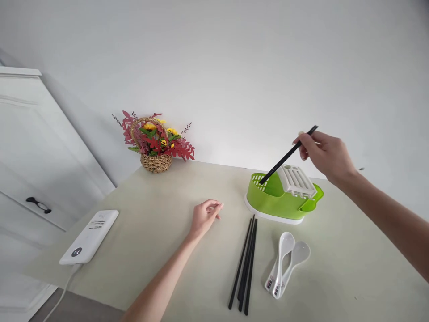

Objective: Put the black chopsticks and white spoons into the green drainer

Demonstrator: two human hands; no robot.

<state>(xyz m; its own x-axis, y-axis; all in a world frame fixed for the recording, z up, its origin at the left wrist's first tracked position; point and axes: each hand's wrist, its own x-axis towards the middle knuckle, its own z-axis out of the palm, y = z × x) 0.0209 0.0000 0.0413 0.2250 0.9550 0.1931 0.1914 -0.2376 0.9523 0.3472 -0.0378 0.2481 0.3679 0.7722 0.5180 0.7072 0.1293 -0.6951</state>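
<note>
Left hand [204, 216]: resting half curled on the beige table [150, 250], holding nothing.
Loose black chopsticks [244, 264]: lying beside two white spoons [284, 264].
Right hand [323, 154]: pinching one black chopstick [288, 155], tip entering the green plastic cutlery drainer [278, 199].
Risk: a slanted chopstick may be tipping out.

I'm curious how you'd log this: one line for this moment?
right hand: holds black chopstick, tip in green holder | left hand: empty on table | chopsticks, spoons lying

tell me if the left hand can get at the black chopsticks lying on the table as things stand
Probably yes. The left hand is empty, just left of the chopsticks on the table, with bare table between. The spoons lie on their far side.
</note>
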